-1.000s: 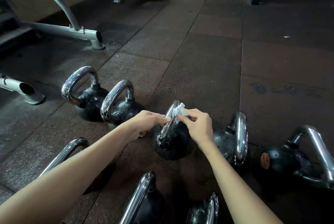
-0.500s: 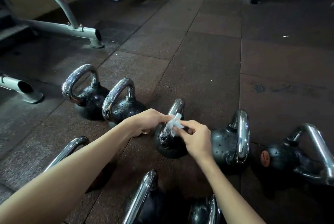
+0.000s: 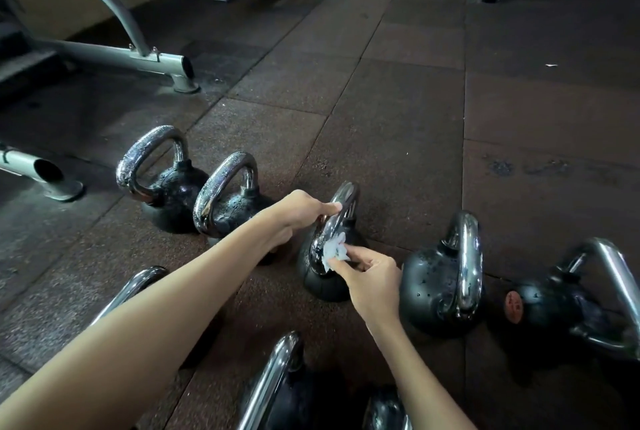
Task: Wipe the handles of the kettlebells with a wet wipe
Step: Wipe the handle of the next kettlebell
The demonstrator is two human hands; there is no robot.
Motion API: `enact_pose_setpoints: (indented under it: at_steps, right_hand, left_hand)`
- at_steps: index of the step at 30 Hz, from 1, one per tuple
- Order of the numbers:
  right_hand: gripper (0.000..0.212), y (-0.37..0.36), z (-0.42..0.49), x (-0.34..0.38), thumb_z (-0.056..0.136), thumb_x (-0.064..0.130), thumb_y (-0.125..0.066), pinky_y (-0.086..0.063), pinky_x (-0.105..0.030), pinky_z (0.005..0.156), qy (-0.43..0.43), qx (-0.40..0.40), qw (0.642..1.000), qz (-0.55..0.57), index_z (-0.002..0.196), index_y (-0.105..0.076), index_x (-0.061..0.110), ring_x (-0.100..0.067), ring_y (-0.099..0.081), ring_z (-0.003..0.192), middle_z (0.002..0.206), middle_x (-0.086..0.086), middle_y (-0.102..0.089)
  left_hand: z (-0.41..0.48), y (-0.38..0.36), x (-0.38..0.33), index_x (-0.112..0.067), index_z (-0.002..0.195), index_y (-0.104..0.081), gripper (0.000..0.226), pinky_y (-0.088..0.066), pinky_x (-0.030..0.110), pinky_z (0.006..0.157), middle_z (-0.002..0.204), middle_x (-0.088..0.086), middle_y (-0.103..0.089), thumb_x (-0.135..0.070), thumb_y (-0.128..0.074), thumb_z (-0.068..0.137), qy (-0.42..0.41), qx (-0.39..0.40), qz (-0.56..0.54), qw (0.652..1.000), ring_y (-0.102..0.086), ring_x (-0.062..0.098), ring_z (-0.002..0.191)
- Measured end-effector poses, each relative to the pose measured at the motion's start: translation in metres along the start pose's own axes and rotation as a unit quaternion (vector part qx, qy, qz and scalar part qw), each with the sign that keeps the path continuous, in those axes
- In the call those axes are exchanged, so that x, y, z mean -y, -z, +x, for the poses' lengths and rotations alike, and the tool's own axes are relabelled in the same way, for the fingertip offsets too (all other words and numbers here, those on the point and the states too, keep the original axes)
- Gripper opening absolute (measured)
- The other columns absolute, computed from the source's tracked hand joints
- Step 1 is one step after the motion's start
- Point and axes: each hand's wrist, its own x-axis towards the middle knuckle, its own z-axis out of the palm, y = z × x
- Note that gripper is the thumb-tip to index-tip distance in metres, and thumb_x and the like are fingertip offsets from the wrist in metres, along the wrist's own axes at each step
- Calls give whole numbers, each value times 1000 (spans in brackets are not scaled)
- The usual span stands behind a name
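- Our left hand [image 3: 298,213] grips the top of the handle [image 3: 347,194] of the middle kettlebell [image 3: 323,285].
- Our right hand [image 3: 375,279] pinches the wet wipe [image 3: 334,250] against the handle's lower part, just below the left hand.

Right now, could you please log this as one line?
left hand grips handle top | right hand presses wet wipe lower down

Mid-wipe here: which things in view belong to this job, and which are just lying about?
Job: wet wipe pinched in right hand; middle kettlebell, handle gripped by left hand; other kettlebells around it.
Lying about: grey machine frame; open tube foot; white scrap on floor.
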Motion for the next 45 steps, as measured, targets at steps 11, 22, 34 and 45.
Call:
enact_pose_setpoints:
  at_steps: [11, 22, 34, 45]
  right_hand:
    - [19, 1, 10, 8, 73, 16, -88, -43, -5, 64, 6, -10, 999, -31, 90, -84, 26, 11, -67, 69, 70, 27, -73]
    - [18, -5, 8, -1, 71, 21, -90, -42, -5, 66, 13, -8, 993, -115, 87, -83, 25, 9, -66, 74, 63, 37, -64]
    - [22, 29, 10, 3, 69, 25, -91, -58, -28, 83, -6, 37, 993, -112, 89, -83, 29, 4, -72, 82, 82, 19, -77]
    - [26, 32, 13, 82, 72, 23, -92, -56, -22, 79, 52, 92, 994, 27, 96, -83, 28, -1, -74, 86, 88, 14, -80]
  left_hand:
    - [6, -1, -15, -5, 137, -61, 69, -37, 36, 105, 147, 13, -56, -50, -77, 87, 17, -8, -3, 1000, -51, 27, 135]
    - [8, 1, -17, -4, 141, -57, 77, -34, 41, 114, 152, 13, -51, -54, -76, 86, 20, -11, -10, 1000, -45, 30, 142]
    - [-34, 14, 34, -29, 101, -84, 28, -51, 36, 108, 102, -8, -80, -52, -71, 90, -78, 48, 83, 992, -71, 5, 105]
    - [-89, 25, 36, -43, 133, -67, 58, -38, 8, 66, 92, -36, -65, -44, -86, 78, -333, -51, 183, 924, -55, -15, 69]
